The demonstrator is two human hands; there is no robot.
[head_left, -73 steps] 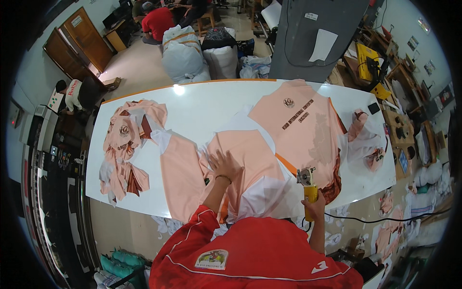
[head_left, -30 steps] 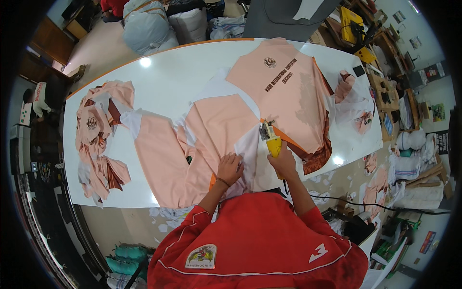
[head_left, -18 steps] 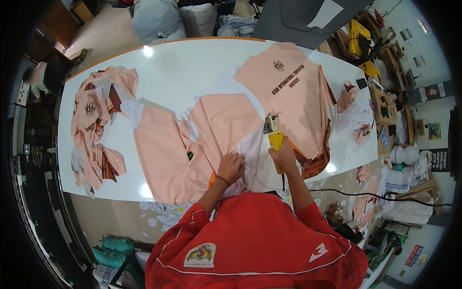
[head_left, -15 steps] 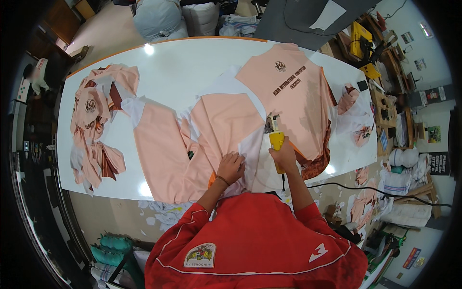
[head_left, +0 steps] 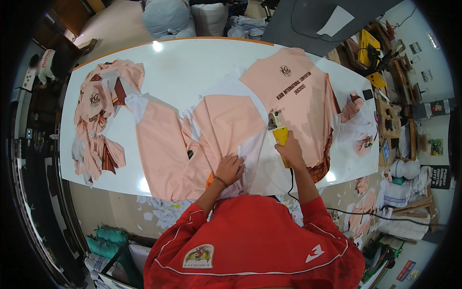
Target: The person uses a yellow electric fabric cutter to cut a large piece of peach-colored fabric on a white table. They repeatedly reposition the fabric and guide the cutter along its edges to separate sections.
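My right hand (head_left: 288, 150) grips a yellow electric rotary cutter (head_left: 281, 136), its metal head at the left edge of a printed peach shirt panel (head_left: 303, 120), beside a white strip (head_left: 250, 149). My left hand (head_left: 229, 169) rests fingertips-down on the lower part of the middle peach panel (head_left: 226, 120), near that strip, holding nothing. Another peach panel (head_left: 159, 149) lies left of it, partly creased, with orange showing below. All lie on a white-topped table (head_left: 178, 67).
Crumpled fabric piles lie at the table's left (head_left: 91, 115) and right (head_left: 353, 123). A black cord (head_left: 375, 216) trails rightward. Bagged bundles (head_left: 166, 19) and a grey machine (head_left: 303, 24) stand beyond. A person (head_left: 45, 72) works at far left. Fabric scraps (head_left: 159, 212) litter the floor.
My right hand has brought the cutter up and leftward, lately farther up along the printed panel's edge. My left hand has moved from spread on the middle panel to its lower part.
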